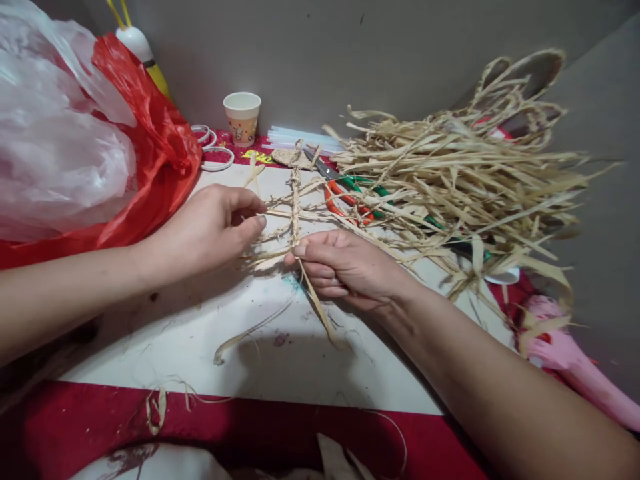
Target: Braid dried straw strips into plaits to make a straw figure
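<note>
A braided straw cord (295, 200) runs away from me along the white board (280, 353), with loose strands sticking out to both sides. My left hand (210, 230) pinches strands on the cord's left side between thumb and forefinger. My right hand (345, 267) is closed on the near end of the braid, and a long flat strand (320, 313) hangs from it onto the board.
A big pile of dry straw strips (450, 180) lies right of the braid, over orange-handled scissors (345, 197) and a green-handled tool (385, 193). Red and clear plastic bags (100, 147) fill the left. A paper cup (242, 118), white rings (216, 157) and glue sticks (300, 137) stand at the back.
</note>
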The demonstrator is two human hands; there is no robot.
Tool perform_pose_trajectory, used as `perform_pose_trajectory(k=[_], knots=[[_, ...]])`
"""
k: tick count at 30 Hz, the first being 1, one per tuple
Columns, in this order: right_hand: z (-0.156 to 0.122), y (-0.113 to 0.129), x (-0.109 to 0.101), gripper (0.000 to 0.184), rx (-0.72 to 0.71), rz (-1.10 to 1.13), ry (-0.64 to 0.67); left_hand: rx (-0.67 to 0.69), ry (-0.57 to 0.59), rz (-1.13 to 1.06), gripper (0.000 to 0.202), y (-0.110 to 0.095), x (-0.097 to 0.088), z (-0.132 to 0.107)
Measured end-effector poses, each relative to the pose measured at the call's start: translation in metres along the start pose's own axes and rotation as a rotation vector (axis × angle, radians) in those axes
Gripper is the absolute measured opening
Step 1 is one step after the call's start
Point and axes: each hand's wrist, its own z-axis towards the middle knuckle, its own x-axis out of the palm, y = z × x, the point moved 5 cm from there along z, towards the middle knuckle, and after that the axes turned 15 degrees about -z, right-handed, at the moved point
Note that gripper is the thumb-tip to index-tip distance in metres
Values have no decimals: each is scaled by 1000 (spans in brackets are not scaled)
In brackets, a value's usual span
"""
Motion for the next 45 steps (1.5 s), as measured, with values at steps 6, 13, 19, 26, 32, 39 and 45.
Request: perform_pose_trajectory(k=[6,13,19,26,32,39,45], knots=[[1,0,-1,25,-27,-40,46,-287,354,-365,13,12,45,11],[2,-1,-4,25,19,-83,63,-185,430,-368,17,17,57,14],[2,-2,-9,16,32,-183,55,-109,412,-293,18,26,55,21],[1,4,-14,17,-22,-355,47,-206,435,-450,21,29,61,23],[-2,7,-20,19,-92,-651,-27,-296,448,-565,18,30,63,21],[-9,19,-22,28,-109,-855,-41,-245,392,-525,20,28,63,19],[-9,17,-23,19,-31,-695,-119,-126,387,-424,22,26,61,19]])
